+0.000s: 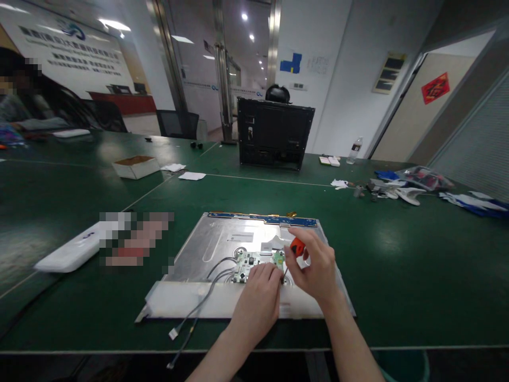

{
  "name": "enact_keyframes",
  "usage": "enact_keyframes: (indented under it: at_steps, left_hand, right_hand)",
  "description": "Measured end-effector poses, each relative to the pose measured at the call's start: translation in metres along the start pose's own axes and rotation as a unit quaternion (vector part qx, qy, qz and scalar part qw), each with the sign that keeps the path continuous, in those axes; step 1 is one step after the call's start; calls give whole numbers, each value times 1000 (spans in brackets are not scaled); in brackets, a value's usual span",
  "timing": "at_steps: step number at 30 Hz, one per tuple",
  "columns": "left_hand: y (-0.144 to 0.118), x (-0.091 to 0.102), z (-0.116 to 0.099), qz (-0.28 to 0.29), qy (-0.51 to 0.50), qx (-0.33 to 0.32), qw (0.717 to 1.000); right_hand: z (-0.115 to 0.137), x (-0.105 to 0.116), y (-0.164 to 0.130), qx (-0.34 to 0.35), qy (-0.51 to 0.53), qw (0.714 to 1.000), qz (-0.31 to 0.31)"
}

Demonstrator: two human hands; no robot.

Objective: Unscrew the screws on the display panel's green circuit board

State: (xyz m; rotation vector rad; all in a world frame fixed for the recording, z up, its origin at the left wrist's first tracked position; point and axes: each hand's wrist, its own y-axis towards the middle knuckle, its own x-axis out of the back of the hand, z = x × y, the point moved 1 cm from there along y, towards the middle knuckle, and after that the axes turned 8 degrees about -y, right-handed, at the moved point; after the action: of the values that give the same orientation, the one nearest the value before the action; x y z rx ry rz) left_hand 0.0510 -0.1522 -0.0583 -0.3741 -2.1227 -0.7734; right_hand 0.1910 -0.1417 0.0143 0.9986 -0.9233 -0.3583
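Metal panel [218,248], pale label [241,237] illegible

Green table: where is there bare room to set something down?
The green table looks bare right of the metal panel, short of the plastic bag, and between the panel and the black monitor. It is crowded at the circuit board, with the left hand, right hand and cables, and leftward near the white case.

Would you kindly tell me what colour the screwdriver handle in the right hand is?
The screwdriver handle is mostly orange-red, seen best in the head view.
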Motion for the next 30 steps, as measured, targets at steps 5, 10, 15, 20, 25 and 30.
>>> enact_keyframes:
  at_steps: [5,10,15,20,25,30]
  left_hand:
    - [0,-1,0,2,3,1,1000]
    - [0,-1,0,-1,-8,0,1000]
    - [0,0,-1,-5,-3,1,1000]
    - [1,1,-2,-5,-8,7,1000]
    - [0,-1,-1,4,4,13,1000]
    - [-1,0,-1,-1,-10,11,1000]
  right_hand:
    - [-1,-2,0,19,-20,1000,-9]
    - [0,3,0,7,25,999,27]
    - [-2,0,-2,-2,26,999,29]
    - [-2,-5,-2,10,-6,1000,-2]
    - [-2,-4,-1,23,-22,999,-4]
    - [-1,2,-1,17,28,999,17]
